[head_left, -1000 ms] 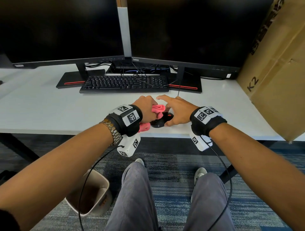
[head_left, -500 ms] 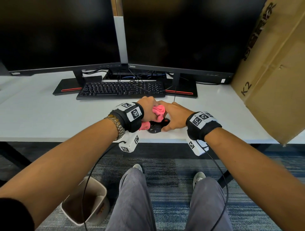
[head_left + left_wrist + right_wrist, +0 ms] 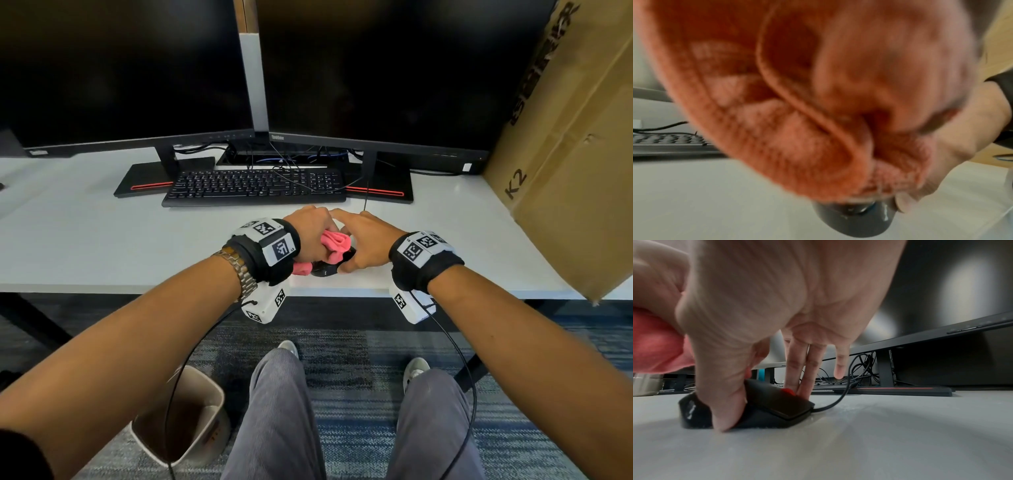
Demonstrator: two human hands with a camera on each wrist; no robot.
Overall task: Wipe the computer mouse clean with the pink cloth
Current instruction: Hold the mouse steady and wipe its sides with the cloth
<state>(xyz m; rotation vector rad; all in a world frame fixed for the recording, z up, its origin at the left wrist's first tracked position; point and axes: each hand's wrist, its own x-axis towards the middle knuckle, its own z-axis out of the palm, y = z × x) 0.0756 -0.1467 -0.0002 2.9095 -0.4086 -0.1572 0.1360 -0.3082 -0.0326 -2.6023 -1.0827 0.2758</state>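
Note:
A black wired computer mouse (image 3: 325, 269) lies on the white desk (image 3: 85, 246), close to its front edge. My left hand (image 3: 310, 236) grips a bunched pink cloth (image 3: 337, 241) and presses it onto the mouse's top. In the left wrist view the cloth (image 3: 777, 113) fills the frame above the mouse (image 3: 855, 222). My right hand (image 3: 358, 240) holds the mouse steady. The right wrist view shows its thumb (image 3: 723, 405) against the side of the mouse (image 3: 777, 407) and its fingers (image 3: 797, 369) on top by the red scroll wheel (image 3: 787, 391).
A black keyboard (image 3: 253, 188) and two dark monitors (image 3: 376, 68) stand behind the hands. A large cardboard box (image 3: 565, 154) leans over the desk's right end. The mouse cable (image 3: 838, 402) runs back toward the monitor base. A bin (image 3: 185, 421) stands on the floor, lower left.
Both hands have stayed on the mouse. The right hand's fingers have closed in toward the left hand, and the cloth has shifted slightly over the mouse. The head view has tilted down.

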